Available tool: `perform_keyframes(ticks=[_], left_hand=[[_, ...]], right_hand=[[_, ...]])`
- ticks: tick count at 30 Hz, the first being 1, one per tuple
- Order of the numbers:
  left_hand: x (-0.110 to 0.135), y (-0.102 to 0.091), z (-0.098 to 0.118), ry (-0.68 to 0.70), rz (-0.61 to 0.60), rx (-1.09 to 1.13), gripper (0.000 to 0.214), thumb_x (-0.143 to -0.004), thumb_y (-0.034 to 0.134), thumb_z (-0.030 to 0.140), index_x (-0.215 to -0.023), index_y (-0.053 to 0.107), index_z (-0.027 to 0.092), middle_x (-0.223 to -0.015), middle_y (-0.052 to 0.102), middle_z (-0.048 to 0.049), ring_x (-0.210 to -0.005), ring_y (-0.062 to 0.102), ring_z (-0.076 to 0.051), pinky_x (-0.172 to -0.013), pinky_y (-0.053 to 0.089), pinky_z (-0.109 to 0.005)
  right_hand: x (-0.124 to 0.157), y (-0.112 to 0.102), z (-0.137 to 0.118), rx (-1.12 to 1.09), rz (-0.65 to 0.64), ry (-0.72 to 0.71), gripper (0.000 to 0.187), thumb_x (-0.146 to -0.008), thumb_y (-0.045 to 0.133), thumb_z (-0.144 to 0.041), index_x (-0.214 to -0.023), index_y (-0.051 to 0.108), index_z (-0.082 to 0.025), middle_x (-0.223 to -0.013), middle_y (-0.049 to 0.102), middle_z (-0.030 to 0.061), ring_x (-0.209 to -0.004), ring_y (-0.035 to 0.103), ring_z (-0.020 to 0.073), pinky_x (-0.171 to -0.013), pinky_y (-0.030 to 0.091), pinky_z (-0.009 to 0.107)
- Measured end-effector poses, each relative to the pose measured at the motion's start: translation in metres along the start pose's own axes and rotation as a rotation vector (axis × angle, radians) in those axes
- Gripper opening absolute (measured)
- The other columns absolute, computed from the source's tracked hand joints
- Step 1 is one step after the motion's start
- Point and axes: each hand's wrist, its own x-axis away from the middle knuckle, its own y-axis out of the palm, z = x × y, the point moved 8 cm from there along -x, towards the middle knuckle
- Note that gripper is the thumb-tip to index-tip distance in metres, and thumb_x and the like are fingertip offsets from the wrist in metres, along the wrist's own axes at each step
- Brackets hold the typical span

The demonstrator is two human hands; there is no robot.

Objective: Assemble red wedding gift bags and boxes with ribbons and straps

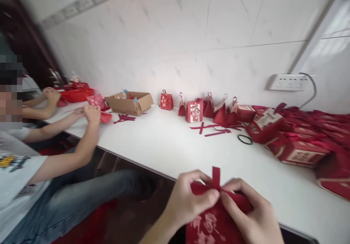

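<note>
**Ribbon [216,174] stands between fingertips atop red box [216,226]**

At the table's [177,142] near edge, left hand [188,200] and right hand [254,215] pinch the red box's top. The ribbon rises upright where their fingertips meet, equally close to both.

A dark red paper box [212,224] with pale printed characters sits at the near edge of the table [169,145], a red ribbon strip [216,174] standing upright from its pinched top
</note>
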Motion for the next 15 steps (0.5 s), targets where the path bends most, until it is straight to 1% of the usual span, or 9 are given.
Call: perform_keyframes(ticks=[2,5,7,9,10,12,15], left_hand=[[-0.005,-0.005,0.011,0.010,0.004,0.024,0.021,-0.071,0.065,0.027,-0.085,0.067,0.012,-0.072,0.068,-0.0047,-0.067,0.062,-0.017,-0.060,0.045,-0.024],[-0.007,-0.011,0.021,0.019,0.026,0.015,0.016,-0.075,0.064,0.027,-0.080,0.066,0.013,-0.071,0.067,-0.0035,-0.065,0.061,-0.014,-0.059,0.045,-0.022],[-0.007,-0.013,0.025,0.038,0.049,-0.041,0.014,-0.076,0.063,0.027,-0.073,0.065,0.014,-0.072,0.068,-0.0032,-0.065,0.061,-0.014,-0.060,0.046,-0.022],[-0.006,-0.013,0.027,0.054,0.050,-0.109,0.012,-0.075,0.064,0.026,-0.072,0.064,0.014,-0.072,0.068,-0.0024,-0.068,0.062,-0.015,-0.063,0.046,-0.022],[-0.006,-0.012,0.027,0.055,0.042,-0.138,0.011,-0.075,0.063,0.025,-0.072,0.064,0.015,-0.072,0.068,-0.0020,-0.069,0.062,-0.015,-0.064,0.047,-0.023],[-0.006,-0.009,0.027,0.047,0.020,-0.180,0.009,-0.075,0.062,0.023,-0.072,0.065,0.015,-0.072,0.068,-0.0013,-0.071,0.063,-0.015,-0.067,0.047,-0.023],[-0.007,-0.008,0.028,0.063,0.009,-0.223,0.009,-0.075,0.062,0.023,-0.073,0.067,0.015,-0.073,0.069,-0.0011,-0.072,0.063,-0.016,-0.069,0.048,-0.024]], right_hand=[[-0.010,0.002,-0.016,-0.003,-0.028,-0.037,0.026,-0.076,0.057,-0.043,-0.067,0.055,-0.020,-0.057,0.058,-0.0018,-0.050,0.051,0.0116,-0.048,0.042,0.020],[-0.020,0.005,-0.036,0.014,-0.139,-0.123,0.024,-0.081,0.055,-0.040,-0.070,0.057,-0.019,-0.058,0.057,-0.0022,-0.050,0.050,0.0101,-0.046,0.040,0.019],[-0.025,0.006,-0.045,0.022,-0.204,-0.191,0.026,-0.084,0.054,-0.042,-0.075,0.058,-0.018,-0.067,0.061,-0.0003,-0.057,0.055,0.0108,-0.050,0.042,0.019],[-0.032,0.003,-0.052,0.017,-0.210,-0.247,0.026,-0.084,0.056,-0.043,-0.083,0.061,-0.018,-0.079,0.065,0.0018,-0.069,0.060,0.0121,-0.060,0.046,0.020],[-0.035,0.002,-0.055,0.013,-0.204,-0.262,0.025,-0.083,0.057,-0.042,-0.086,0.061,-0.018,-0.081,0.066,0.0021,-0.072,0.060,0.0124,-0.063,0.047,0.021],[-0.041,0.003,-0.058,-0.002,-0.210,-0.265,0.021,-0.083,0.059,-0.038,-0.084,0.062,-0.017,-0.076,0.066,0.0014,-0.068,0.059,0.0116,-0.063,0.046,0.021],[-0.047,0.008,-0.058,-0.065,-0.230,-0.229,0.020,-0.083,0.059,-0.034,-0.073,0.060,-0.016,-0.063,0.062,-0.0004,-0.057,0.055,0.0094,-0.057,0.044,0.021]])
